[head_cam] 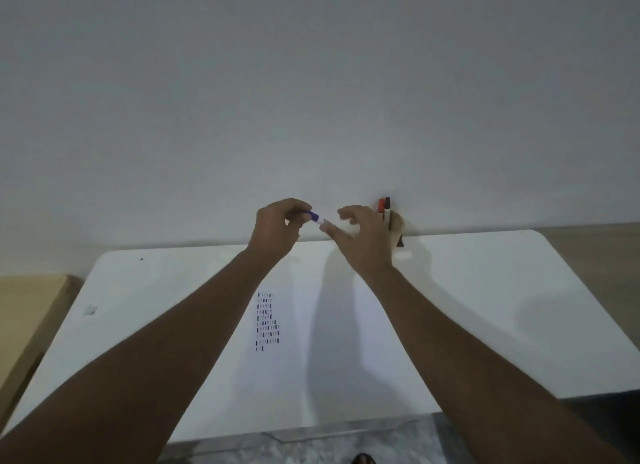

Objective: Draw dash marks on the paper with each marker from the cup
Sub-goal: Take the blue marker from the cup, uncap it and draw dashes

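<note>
Both of my hands are raised over the table's far edge. My left hand (277,229) pinches the blue cap end of a blue marker (312,216). The marker's white barrel reaches to the thumb and a fingertip of my right hand (362,236), whose other fingers are spread. A brownish cup (398,225) stands against the wall, mostly hidden behind my right hand. A red marker (381,206) and a black marker (387,204) stick up out of it. The white paper (294,359) lies on the table between my forearms, with rows of dark dash marks (267,321) at its left.
The white table (485,307) has rounded far corners and stands against a plain wall (311,82). A light wooden surface (24,325) lies to its left. A small smudge (90,309) marks the tabletop at the left. Grey floor (311,446) shows below the front edge.
</note>
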